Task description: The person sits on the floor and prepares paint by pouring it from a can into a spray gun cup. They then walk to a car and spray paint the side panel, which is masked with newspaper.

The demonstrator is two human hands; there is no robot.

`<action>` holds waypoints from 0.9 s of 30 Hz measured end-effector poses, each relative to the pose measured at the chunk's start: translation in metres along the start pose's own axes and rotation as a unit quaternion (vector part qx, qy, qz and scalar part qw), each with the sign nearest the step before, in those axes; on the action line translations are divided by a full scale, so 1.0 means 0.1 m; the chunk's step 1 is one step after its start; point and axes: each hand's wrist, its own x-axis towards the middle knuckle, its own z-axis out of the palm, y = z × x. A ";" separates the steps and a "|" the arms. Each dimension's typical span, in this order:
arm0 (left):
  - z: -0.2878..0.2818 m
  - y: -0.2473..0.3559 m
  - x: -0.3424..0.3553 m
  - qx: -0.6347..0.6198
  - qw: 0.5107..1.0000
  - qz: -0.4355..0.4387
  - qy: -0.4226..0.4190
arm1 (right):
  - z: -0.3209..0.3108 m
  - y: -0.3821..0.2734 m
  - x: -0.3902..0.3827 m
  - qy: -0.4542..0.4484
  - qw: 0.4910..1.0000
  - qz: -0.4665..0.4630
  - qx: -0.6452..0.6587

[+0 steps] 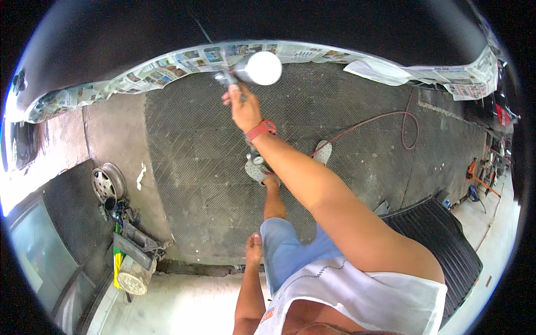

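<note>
My right hand (245, 111), with a red band (261, 129) at its wrist, is closed around a spray gun (228, 80). A white round cup (263, 68) sits on the gun, slightly blurred. Below the wrist a small round gauge (257, 159) shows. The gun is close to the lower edge of a glossy black vehicle panel (268, 25), where newspaper sheets (184, 60) are fixed along the border. My left hand (254, 249) hangs beside my thigh; its fingers look loosely apart, and I see nothing in it.
A red hose (368, 118) runs and loops over the dark ribbed floor mat (195, 167). At left lie a wheel rim (108, 181), metal parts and a log-like stump (133, 276). A black ribbed panel (432, 240) lies at lower right; an orange tool (473, 170) stands beyond.
</note>
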 end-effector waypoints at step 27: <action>1.13 0.76 -0.05 0.087 0.995 0.051 -0.025 | -5.25 -1.03 0.01 0.343 0.937 0.006 -0.068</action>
